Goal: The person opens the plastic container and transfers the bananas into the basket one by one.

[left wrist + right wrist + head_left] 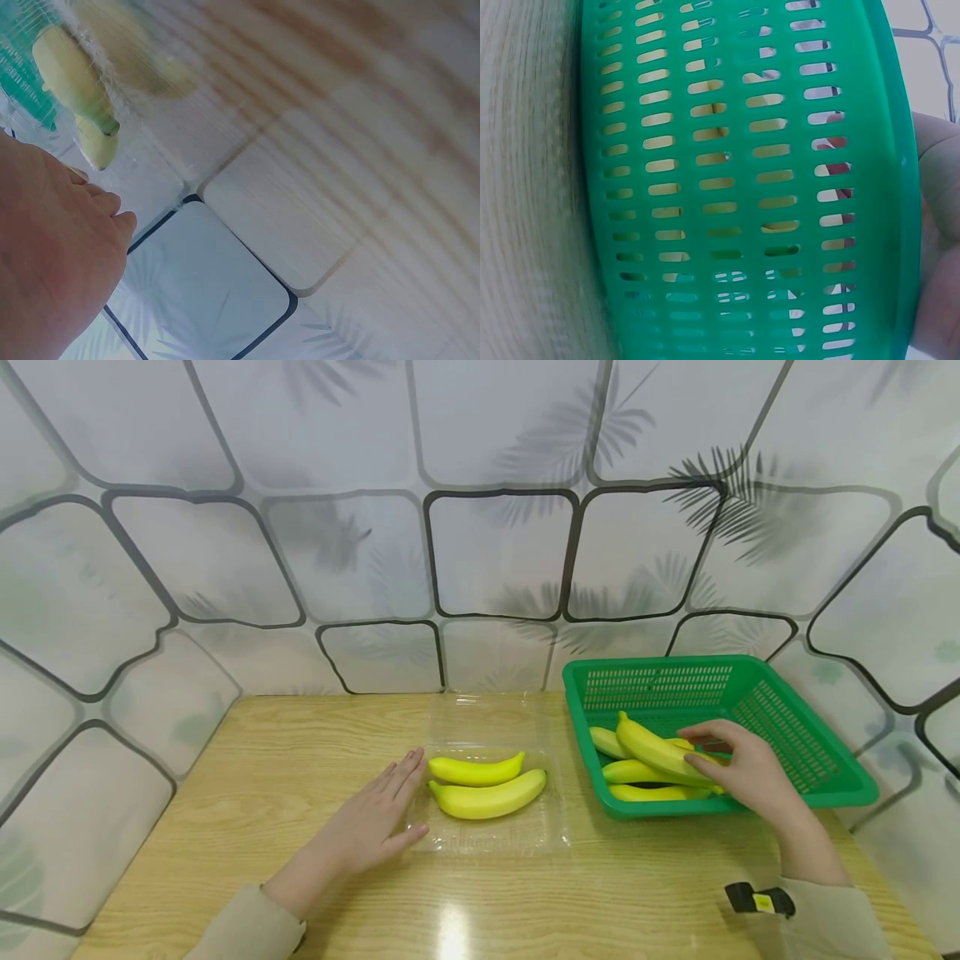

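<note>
Two yellow bananas (487, 795) lie side by side in a clear plastic clamshell box (495, 841) whose lid is folded back toward the wall. At the box's left edge my left hand (367, 822) rests with fingers straight and thumb spread. To the right, my right hand (750, 772) reaches into a green plastic basket (652, 681). Its thumb and fingers grip the right end of the topmost banana (652, 747), which slants across several others. In the right wrist view the basket's slotted side (742, 165) hides most of that grip.
A pale wood-grain table (300, 752) carries both box and basket. Behind it and at both sides rise walls (495, 552) with a stone-and-leaf pattern, close to the basket's back rim. More bananas (645, 792) lie low in the basket's left front.
</note>
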`<state>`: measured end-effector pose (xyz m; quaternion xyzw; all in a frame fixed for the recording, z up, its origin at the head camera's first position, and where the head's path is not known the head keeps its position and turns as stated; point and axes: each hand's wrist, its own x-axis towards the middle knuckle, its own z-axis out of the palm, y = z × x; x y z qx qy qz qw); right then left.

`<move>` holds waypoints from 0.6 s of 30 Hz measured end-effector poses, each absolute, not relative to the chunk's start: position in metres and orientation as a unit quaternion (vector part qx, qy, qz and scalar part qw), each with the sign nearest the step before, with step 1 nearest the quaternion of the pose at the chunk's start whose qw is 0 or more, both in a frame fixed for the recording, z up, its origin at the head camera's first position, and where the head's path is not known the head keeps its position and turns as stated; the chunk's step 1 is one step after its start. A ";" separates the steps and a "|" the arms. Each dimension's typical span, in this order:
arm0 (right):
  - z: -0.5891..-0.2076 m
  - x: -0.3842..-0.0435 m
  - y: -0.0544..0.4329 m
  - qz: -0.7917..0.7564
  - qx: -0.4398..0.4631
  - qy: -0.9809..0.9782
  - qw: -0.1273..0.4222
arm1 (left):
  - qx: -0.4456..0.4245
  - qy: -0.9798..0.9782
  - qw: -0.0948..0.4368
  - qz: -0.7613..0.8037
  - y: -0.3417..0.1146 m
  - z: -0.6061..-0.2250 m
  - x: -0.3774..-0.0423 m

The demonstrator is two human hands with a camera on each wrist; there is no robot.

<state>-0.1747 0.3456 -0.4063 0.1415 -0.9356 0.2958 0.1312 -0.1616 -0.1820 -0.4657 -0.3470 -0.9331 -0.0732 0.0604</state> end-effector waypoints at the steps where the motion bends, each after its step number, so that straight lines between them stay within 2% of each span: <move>1: -0.406 -0.175 0.345 0.301 0.143 -0.934 0.131 | -0.347 -0.933 0.060 -0.073 -0.182 -0.466 -0.162; 18: -0.403 -0.179 0.339 0.321 0.169 -0.920 0.148 | -0.346 -0.934 0.059 -0.069 -0.182 -0.465 -0.162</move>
